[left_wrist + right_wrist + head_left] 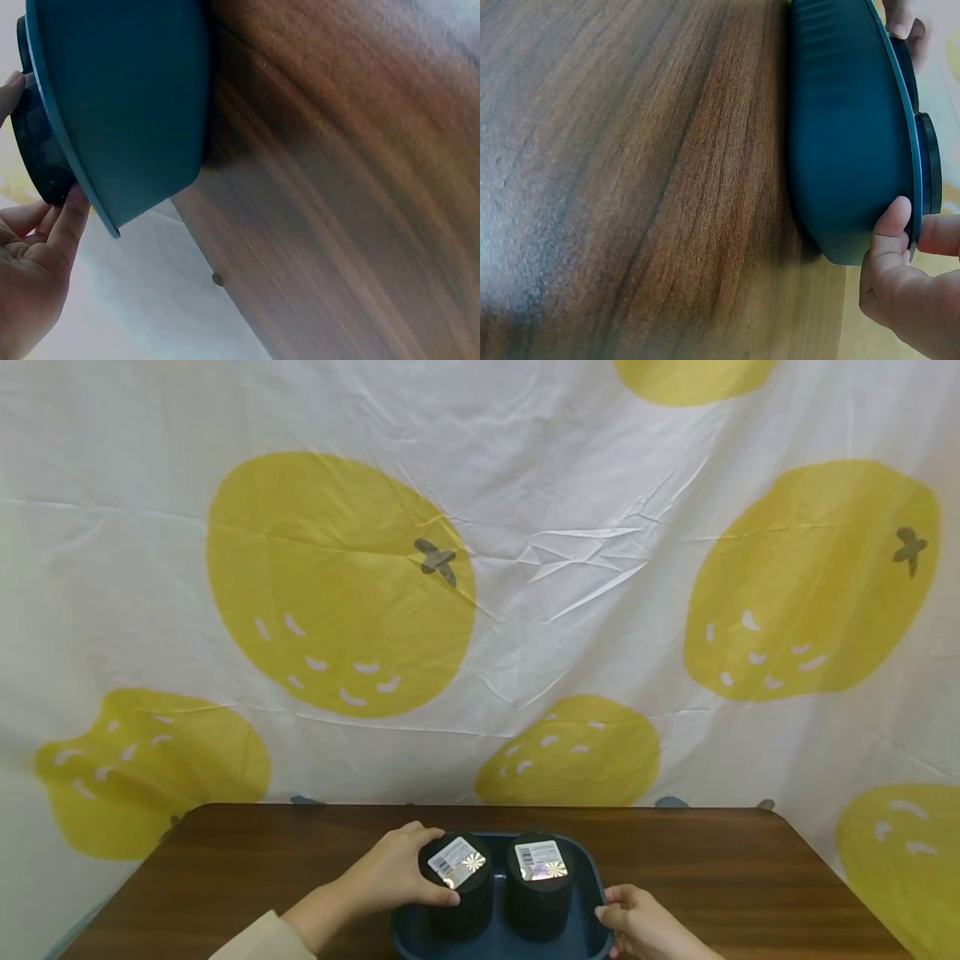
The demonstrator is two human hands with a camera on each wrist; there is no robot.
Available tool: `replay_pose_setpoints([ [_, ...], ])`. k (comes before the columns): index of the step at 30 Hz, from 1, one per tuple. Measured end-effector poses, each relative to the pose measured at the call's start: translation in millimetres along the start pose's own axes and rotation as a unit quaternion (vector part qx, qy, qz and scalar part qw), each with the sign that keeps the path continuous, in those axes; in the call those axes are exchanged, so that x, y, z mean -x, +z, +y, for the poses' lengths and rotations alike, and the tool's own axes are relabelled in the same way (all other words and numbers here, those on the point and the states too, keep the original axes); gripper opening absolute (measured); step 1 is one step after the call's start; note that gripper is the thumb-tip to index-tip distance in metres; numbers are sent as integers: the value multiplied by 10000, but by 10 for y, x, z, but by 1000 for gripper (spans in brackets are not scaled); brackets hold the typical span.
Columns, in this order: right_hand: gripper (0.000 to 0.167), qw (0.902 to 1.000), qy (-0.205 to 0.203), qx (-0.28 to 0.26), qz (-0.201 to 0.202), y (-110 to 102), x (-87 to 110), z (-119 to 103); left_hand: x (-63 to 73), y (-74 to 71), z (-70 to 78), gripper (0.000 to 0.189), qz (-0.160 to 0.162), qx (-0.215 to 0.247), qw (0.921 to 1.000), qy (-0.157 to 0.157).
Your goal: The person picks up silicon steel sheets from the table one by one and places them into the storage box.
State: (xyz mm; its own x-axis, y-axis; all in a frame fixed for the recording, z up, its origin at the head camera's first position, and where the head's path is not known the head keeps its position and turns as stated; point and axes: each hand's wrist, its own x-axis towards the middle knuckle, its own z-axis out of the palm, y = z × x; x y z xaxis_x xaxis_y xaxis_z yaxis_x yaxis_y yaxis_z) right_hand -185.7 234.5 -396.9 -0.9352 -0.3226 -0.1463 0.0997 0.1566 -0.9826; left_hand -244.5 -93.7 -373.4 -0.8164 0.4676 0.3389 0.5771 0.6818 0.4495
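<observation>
Two black round containers, each with a white label and a shiny sticker on top, stand side by side in a dark blue plastic bin. My left hand grips the left black container, thumb on the near side and fingers round the far side. Seen from the left wrist, this container's dark edge shows above the bin's rim. At the bin's right side, my right hand pinches the rim. The right wrist view shows a thumb and fingers on either side of that rim.
The bin stands on a brown wood-grain table, near its front. Behind the table hangs a white cloth printed with yellow fruit shapes. The table's back edge runs along the foot of the cloth.
</observation>
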Motion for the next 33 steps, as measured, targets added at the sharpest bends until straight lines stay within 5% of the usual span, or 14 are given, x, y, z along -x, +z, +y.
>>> replay_pose_setpoints([
  [13, 22, 9998, -137, 148, 18, -4, -21, 0, -23, 16, 42, 84, -61, -68, 10000, -3],
  [26, 29, 9988, 138, 368, 284, 13, -21, 4, 14, 45, 23, 84, -42, -73, 10000, 0],
  [30, 32, 9939, 125, 922, 591, 44, -29, -15, 25, 35, 27, 87, -36, -156, 9999, -17],
  [33, 27, 9762, 171, 1853, 1114, 73, -52, -40, 31, 34, 41, 88, -32, -238, 9997, -9],
])
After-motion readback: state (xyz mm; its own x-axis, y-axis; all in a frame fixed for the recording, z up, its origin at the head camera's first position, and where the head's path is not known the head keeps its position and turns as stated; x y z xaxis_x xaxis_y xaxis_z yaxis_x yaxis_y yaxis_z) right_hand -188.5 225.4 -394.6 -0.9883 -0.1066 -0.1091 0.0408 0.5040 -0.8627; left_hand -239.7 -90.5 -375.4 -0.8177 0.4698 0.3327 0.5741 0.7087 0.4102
